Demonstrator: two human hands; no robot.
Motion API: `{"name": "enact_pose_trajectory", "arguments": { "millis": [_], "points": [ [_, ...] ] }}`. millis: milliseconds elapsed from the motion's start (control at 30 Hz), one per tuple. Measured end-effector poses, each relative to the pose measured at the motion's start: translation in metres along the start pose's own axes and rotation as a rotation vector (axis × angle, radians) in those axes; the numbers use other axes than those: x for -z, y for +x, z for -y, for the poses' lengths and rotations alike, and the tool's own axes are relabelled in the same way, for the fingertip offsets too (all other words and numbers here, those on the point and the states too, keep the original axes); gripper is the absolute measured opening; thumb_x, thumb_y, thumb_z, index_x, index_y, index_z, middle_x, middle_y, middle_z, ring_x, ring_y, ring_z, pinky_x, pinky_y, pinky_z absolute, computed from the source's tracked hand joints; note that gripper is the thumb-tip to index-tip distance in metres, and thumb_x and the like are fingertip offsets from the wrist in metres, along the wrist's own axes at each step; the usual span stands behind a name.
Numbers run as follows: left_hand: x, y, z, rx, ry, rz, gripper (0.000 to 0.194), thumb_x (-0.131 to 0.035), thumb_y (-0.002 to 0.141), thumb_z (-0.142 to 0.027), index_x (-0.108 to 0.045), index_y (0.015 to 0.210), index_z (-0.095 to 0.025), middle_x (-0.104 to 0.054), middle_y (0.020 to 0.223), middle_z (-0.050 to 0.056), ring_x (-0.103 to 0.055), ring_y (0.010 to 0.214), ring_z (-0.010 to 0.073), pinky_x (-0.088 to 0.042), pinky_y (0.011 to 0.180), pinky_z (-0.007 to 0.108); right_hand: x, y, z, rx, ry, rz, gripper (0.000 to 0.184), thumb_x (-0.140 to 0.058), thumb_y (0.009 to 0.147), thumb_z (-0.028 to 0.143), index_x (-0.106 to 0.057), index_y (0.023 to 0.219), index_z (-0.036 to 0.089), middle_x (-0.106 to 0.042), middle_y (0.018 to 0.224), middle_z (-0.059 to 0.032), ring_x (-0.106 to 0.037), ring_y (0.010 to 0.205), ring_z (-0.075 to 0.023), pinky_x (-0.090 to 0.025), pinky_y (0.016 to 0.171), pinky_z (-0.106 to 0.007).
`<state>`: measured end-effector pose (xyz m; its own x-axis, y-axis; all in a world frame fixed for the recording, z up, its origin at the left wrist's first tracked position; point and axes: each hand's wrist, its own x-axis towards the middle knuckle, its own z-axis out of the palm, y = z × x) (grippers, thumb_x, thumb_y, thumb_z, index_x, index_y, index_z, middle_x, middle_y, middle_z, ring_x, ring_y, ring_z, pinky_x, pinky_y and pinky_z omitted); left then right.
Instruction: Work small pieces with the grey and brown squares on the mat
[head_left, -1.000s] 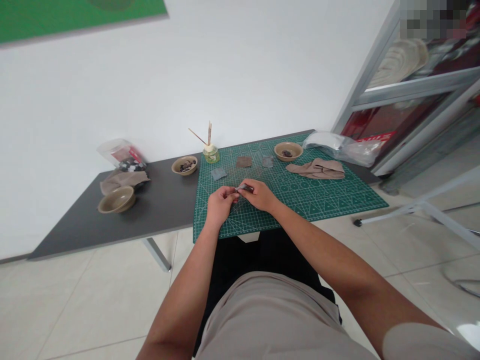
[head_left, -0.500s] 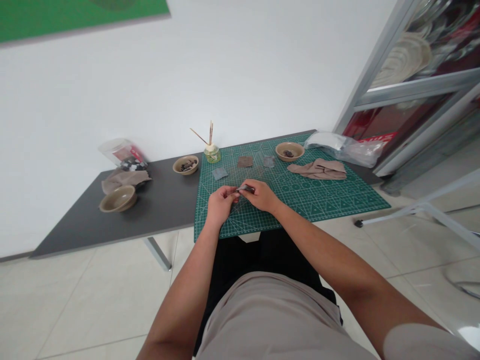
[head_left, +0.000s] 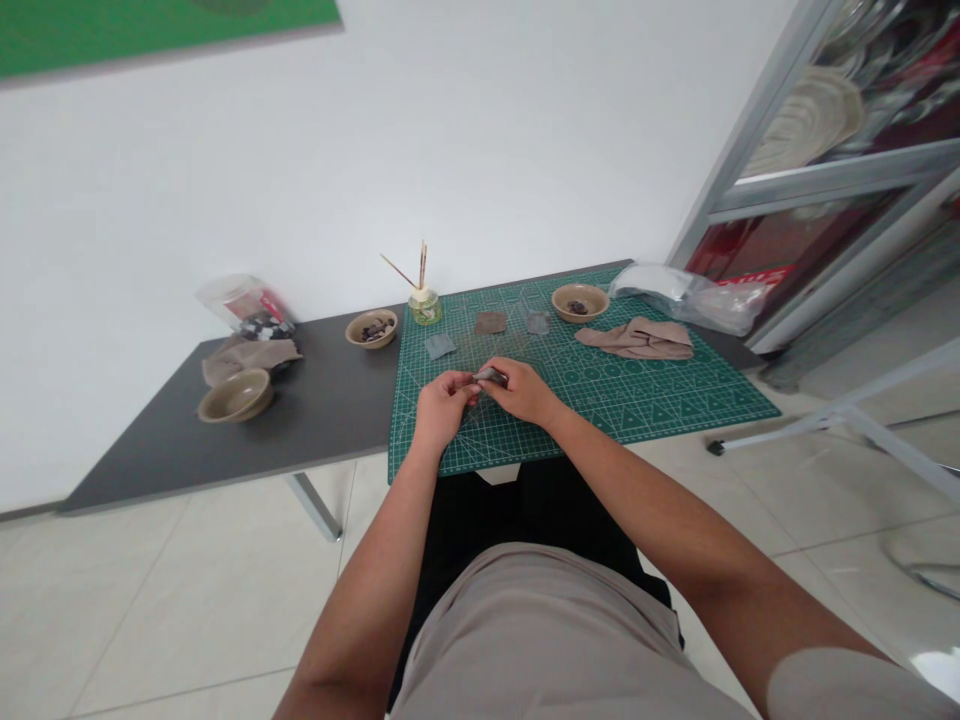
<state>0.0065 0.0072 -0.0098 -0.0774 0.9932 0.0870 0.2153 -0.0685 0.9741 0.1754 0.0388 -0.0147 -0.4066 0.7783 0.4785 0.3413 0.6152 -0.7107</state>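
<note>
small grey piece (head_left: 492, 376) between hands, over green mat (head_left: 600, 390), near front edge. right hand (head_left: 523, 391) pinched shut on it; left hand (head_left: 441, 408) curled at its end, grip unclear. gridded surface runs rightward. dark table (head_left: 322, 400) along white wall (head_left: 480, 140). patches (head_left: 490, 323), crumpled cloth (head_left: 645, 340) beyond.

The person wears a plain, light taupe top (head_left: 555, 630) with short sleeves, its cloth creased across the front. Below it come black bottoms (head_left: 555, 510). Both hands and forearms are bare.
</note>
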Motion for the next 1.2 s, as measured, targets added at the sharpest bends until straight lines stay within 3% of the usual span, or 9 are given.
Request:
{"name": "enact_pose_trajectory", "arguments": {
  "millis": [700, 1200],
  "points": [
    [0.0015, -0.0012, -0.0006, -0.013, 0.015, 0.000, 0.019, -0.070, 0.070, -0.029, -0.071, 0.086, -0.018, -0.069, 0.069, 0.000, -0.063, 0.062, 0.0150, -0.050, 0.064, 0.028, 0.0009, 0.0007, 0.0032, -0.049, 0.022, 0.020, 0.009, -0.060, 0.086, 0.029, -0.060, 0.085, 0.021, -0.062, 0.080, 0.0000, -0.055, 0.075, -0.0158, -0.040, 0.072, -0.028],
    [0.0020, -0.0023, -0.0025, -0.025, 0.036, -0.005, 0.018, -0.070, 0.070, -0.029, -0.071, 0.085, -0.018, -0.069, 0.068, 0.000, -0.063, 0.063, 0.0157, -0.050, 0.066, 0.029, 0.0022, 0.0004, 0.0051, -0.003, 0.033, 0.044, 0.010, -0.057, 0.089, 0.030, -0.061, 0.088, 0.020, -0.063, 0.085, -0.0013, -0.056, 0.078, -0.0159, -0.041, 0.074, -0.028]
  ]
}}
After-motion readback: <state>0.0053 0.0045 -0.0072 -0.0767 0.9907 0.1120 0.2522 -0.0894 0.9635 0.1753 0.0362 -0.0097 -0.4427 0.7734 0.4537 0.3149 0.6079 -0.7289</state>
